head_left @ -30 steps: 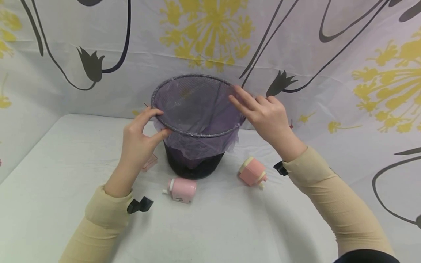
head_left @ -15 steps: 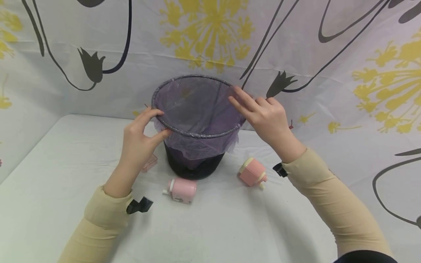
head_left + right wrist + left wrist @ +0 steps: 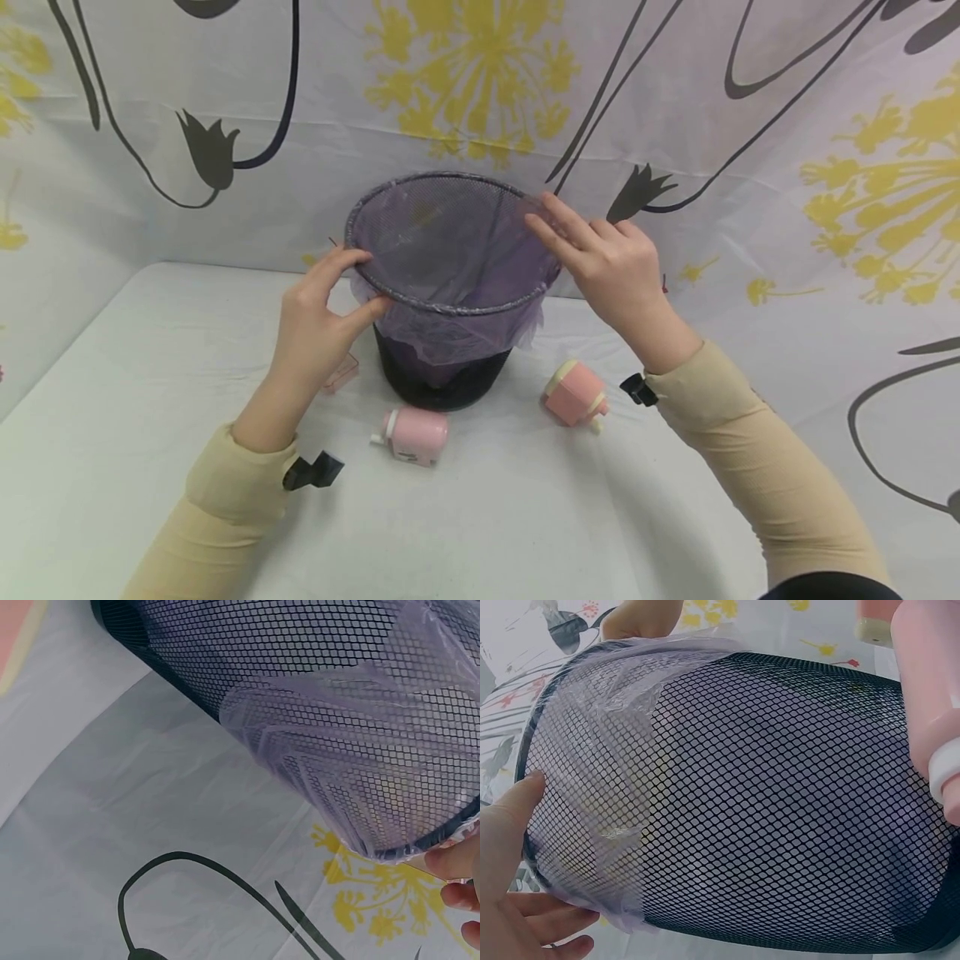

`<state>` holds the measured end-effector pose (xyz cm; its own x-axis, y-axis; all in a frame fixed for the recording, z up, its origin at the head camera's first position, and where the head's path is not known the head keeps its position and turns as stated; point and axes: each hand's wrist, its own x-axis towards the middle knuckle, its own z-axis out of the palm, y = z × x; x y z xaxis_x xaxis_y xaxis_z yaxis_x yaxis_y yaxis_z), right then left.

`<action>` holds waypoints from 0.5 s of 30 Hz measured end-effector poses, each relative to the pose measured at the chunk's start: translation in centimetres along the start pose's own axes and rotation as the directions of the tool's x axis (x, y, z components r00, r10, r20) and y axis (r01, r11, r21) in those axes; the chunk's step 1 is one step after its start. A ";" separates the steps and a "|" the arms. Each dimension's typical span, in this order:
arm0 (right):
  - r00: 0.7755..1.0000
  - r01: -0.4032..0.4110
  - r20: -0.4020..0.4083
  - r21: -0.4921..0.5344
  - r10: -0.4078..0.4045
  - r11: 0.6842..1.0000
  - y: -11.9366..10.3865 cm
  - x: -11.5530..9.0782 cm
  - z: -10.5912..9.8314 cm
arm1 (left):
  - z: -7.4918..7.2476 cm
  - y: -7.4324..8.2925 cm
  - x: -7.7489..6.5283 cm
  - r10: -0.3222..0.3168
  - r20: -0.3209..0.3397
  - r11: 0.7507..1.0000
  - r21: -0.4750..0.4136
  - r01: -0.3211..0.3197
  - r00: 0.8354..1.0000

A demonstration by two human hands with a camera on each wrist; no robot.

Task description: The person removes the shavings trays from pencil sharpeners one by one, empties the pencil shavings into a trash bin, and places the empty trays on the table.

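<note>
A black mesh wastebasket (image 3: 442, 383) stands upright at the back, lined with a thin purple bin bag (image 3: 465, 333) folded down over its rim. My left hand (image 3: 311, 312) grips the rim at the front left, thumb outside and fingertips over the edge. At the right side of the rim, my right hand (image 3: 603, 262) holds the edge with two fingers reaching inside; its thumb is hidden in the head view. The left wrist view shows the left fingers (image 3: 525, 795) at the bagged rim, and the right wrist view shows right fingertips (image 3: 454, 862) right at it.
A pink pencil-sharpener-like object (image 3: 416, 433) with a white end lies in front of the basket. To the right is a pink and cream one (image 3: 576, 393). A clear pink-edged item (image 3: 342, 372) sits behind the left wrist. A patterned curtain (image 3: 330, 150) rises close behind.
My right hand has shifted slightly right along the rim. The left hand keeps its place, and its sleeve moves slightly left. Basket and bag stay put.
</note>
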<state>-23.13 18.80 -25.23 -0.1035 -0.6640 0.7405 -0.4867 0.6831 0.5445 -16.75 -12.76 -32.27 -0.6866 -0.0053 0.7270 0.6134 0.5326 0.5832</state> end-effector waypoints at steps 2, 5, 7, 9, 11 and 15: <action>1.000 -0.022 -0.007 0.011 0.022 1.000 0.0 0.1 -0.1 | 0.0 0.1 0.0 0.008 -0.001 1.000 0.009 -0.008 1.000; 0.998 -0.063 -0.028 0.039 0.064 0.997 0.0 0.1 -0.4 | -0.1 0.1 0.0 0.006 -0.010 1.000 0.015 -0.005 1.000; 0.995 -0.090 -0.043 0.062 0.093 0.994 0.1 0.2 -0.5 | -0.2 0.0 0.0 0.000 -0.019 1.000 0.015 0.000 1.000; 0.991 -0.114 -0.063 0.083 0.119 0.990 0.1 0.3 -0.6 | -0.2 0.0 0.0 -0.009 -0.031 1.000 0.014 0.009 0.999; 0.987 -0.132 -0.075 0.092 0.139 0.987 0.1 0.3 -0.7 | -0.3 0.0 0.0 -0.016 -0.035 1.000 0.011 0.016 0.999; 0.984 -0.158 -0.068 0.094 0.165 0.983 0.2 0.1 -0.9 | -0.6 0.0 -0.2 -0.024 -0.029 1.000 0.013 0.024 0.999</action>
<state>-22.49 19.16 -24.67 -0.1230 -0.5200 0.8453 -0.5434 0.7480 0.3811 -16.35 -13.22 -32.21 -0.6895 -0.0424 0.7230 0.5914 0.5433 0.5959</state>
